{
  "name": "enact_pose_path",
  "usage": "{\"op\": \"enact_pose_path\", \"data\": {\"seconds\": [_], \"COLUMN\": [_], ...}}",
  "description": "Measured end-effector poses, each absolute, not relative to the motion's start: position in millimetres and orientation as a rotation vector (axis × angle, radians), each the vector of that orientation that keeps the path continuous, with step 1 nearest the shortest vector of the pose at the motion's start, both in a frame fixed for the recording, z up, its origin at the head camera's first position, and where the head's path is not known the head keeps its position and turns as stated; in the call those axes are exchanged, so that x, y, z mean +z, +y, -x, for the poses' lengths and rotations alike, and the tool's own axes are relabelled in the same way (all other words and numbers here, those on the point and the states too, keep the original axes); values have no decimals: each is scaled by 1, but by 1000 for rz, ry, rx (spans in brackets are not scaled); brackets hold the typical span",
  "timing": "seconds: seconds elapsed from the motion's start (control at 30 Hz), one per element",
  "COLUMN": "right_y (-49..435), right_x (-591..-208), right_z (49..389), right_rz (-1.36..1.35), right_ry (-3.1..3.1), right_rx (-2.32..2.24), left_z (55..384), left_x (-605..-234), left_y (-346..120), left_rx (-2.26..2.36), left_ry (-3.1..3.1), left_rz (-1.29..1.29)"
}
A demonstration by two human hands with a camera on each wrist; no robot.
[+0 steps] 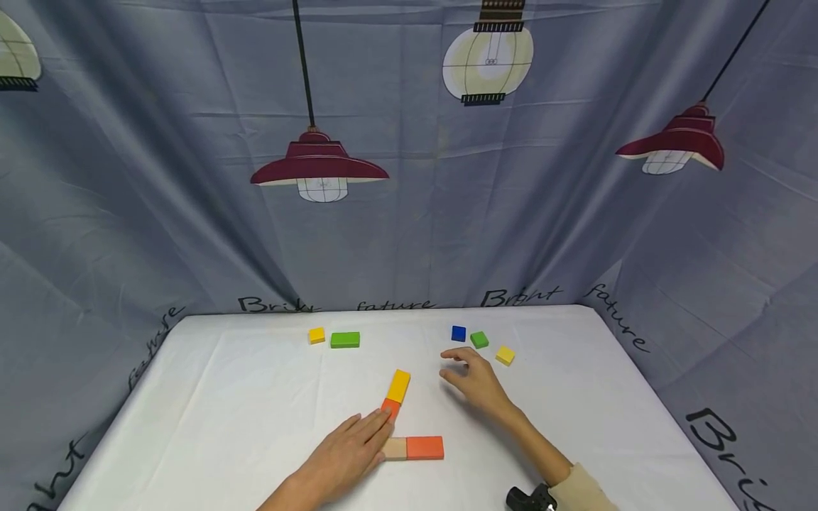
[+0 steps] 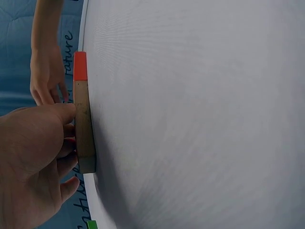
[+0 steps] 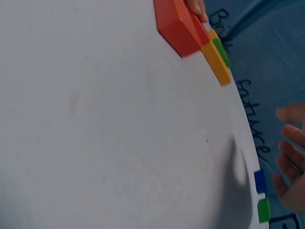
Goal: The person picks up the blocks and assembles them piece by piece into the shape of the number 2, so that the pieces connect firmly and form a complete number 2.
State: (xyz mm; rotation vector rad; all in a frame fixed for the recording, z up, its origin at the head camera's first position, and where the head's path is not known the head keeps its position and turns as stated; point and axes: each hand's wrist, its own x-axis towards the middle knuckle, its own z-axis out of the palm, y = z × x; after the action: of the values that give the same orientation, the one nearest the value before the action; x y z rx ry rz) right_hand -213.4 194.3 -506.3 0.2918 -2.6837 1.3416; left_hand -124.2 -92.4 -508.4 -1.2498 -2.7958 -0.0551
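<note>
My left hand (image 1: 348, 451) lies over part of the blocks, its fingers extended and their tips on an orange block (image 1: 391, 407). That block meets a yellow block (image 1: 399, 386) end to end in a slanted line. Beside the left thumb, a plain wooden block (image 1: 395, 448) adjoins another orange block (image 1: 424, 448); the hand hides the wooden block's left part in the head view. My right hand (image 1: 478, 383) hovers with loosely bent fingers and holds nothing. Nearest to it are a green block (image 1: 479, 340) and a blue block (image 1: 458, 333).
A small yellow block (image 1: 505, 355) lies right of the green one. Toward the table's back left are another yellow block (image 1: 316, 336) and a longer green block (image 1: 345, 340). A patterned grey curtain (image 1: 409, 234) hangs behind the white table (image 1: 211, 419).
</note>
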Motion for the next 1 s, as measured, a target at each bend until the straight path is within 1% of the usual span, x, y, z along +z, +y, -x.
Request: {"op": "enact_pose_path", "data": {"seconds": [0.3, 0.5, 0.77, 1.0], "right_y": [245, 270, 296, 305], "right_x": [-500, -502, -516, -525], "right_z": [218, 222, 228, 233], "right_rz": [-172, -68, 22, 98], "right_ry": [-2653, -2692, -2744, -2826], "right_rx": [1324, 1264, 1204, 1175], "left_z": [123, 123, 123, 124], "left_x": [-510, -511, -511, -512], "left_y": [-94, -94, -93, -93], "left_rx": [-67, -69, -67, -77], "left_ry": [-2750, -2708, -2753, -2749], "left_rz": [1258, 1259, 1267, 1274]}}
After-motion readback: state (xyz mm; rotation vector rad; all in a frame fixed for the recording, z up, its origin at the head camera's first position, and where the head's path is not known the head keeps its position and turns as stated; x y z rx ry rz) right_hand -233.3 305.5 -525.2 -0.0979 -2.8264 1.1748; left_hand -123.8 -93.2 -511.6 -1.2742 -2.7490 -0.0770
